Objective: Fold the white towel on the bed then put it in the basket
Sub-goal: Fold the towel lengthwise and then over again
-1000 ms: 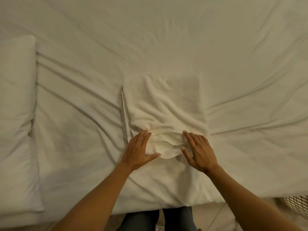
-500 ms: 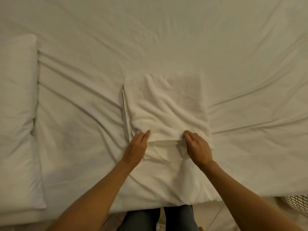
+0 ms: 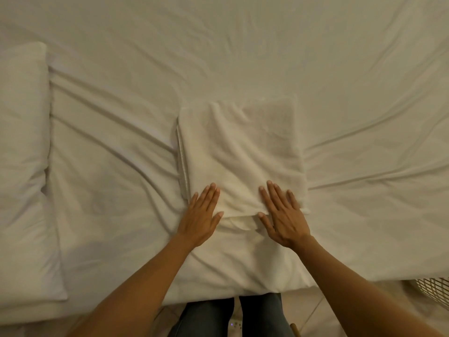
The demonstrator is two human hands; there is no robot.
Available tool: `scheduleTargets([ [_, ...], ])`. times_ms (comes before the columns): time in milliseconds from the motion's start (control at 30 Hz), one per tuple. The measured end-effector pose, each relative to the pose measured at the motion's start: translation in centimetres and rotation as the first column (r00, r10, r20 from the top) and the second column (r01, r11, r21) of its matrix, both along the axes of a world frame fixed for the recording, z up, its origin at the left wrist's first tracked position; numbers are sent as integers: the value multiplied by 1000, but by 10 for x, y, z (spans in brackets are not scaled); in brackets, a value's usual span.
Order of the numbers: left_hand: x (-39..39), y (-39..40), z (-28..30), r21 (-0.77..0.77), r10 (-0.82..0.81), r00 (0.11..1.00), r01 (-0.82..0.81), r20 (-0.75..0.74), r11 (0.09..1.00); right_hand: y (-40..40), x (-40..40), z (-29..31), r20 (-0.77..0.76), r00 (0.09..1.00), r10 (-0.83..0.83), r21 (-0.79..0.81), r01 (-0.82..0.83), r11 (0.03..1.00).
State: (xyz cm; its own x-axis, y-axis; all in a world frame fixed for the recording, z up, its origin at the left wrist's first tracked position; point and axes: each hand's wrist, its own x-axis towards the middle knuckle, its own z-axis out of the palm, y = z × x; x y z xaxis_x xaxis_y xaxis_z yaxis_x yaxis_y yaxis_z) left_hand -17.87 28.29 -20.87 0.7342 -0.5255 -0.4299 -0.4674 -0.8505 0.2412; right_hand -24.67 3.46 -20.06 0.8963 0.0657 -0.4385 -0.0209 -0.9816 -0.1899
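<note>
The white towel (image 3: 240, 152) lies folded into a thick rectangle in the middle of the bed (image 3: 243, 57). A small flap of a lower layer sticks out from under its near edge. My left hand (image 3: 202, 216) rests flat on the near left corner of the towel, fingers stretched out. My right hand (image 3: 281, 212) lies flat on the near right corner, fingers spread. Neither hand grips the cloth. The woven basket (image 3: 435, 291) shows only as a rim at the right edge, on the floor beside the bed.
A white pillow (image 3: 21, 166) lies along the left side of the bed. The sheet is creased around the towel. The bed's near edge runs just above my legs (image 3: 233, 314) and the tiled floor.
Both hands pinched the near edge of the towel half a second ago; now they lie flat with fingers extended on its near corners. The protruding flap under the edge is smaller.
</note>
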Motion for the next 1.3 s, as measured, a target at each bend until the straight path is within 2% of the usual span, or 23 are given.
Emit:
scheduleTargets([
  [233,-11,7,-12,38,-11,994,15,-105,999,-6,-26,-12,-172,985,-28,-19,25,999],
  [333,-9,9,-7,70,-5,987,16,-159,997,-8,-28,-9,-198,980,-34,-40,27,999],
  [433,-3,1,3,55,-25,980,36,-196,998,-9,-20,-3,-185,983,-20,19,24,1000],
  [600,17,-10,24,21,25,997,-23,-69,1000,-12,3,19,122,984,-131,103,119,988],
  [700,39,-13,34,-15,57,998,-56,41,998,-18,27,22,228,949,-216,143,187,972],
  [900,106,-34,43,-70,123,991,-119,56,990,-31,76,30,211,907,-365,135,343,930],
  [1167,192,-89,58,5,90,994,-90,69,996,-41,135,35,220,878,-425,141,403,904],
  [1300,214,-115,62,-23,49,999,-48,7,999,-41,148,36,168,826,-538,147,518,842],
])
